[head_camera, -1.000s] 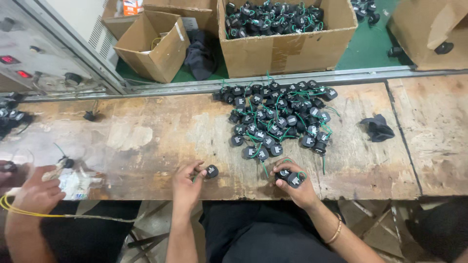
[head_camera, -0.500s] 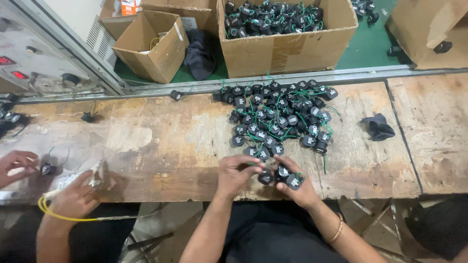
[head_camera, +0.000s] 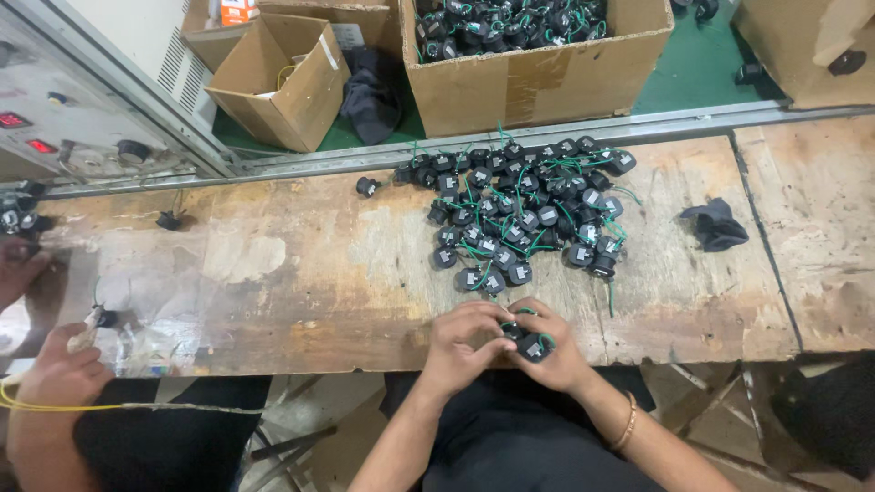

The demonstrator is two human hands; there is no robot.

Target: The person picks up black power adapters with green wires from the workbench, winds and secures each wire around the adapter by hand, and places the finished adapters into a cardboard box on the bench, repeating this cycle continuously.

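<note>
Your left hand and right hand meet at the counter edge, each grip closed on small black wired parts, steadying them; the pile lies just beyond.

Bare forearms, a thin gold-coloured bangle on the right wrist, dark clothing below.

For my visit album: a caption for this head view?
Both hands, left and right, grip black parts beside a pile.
</note>
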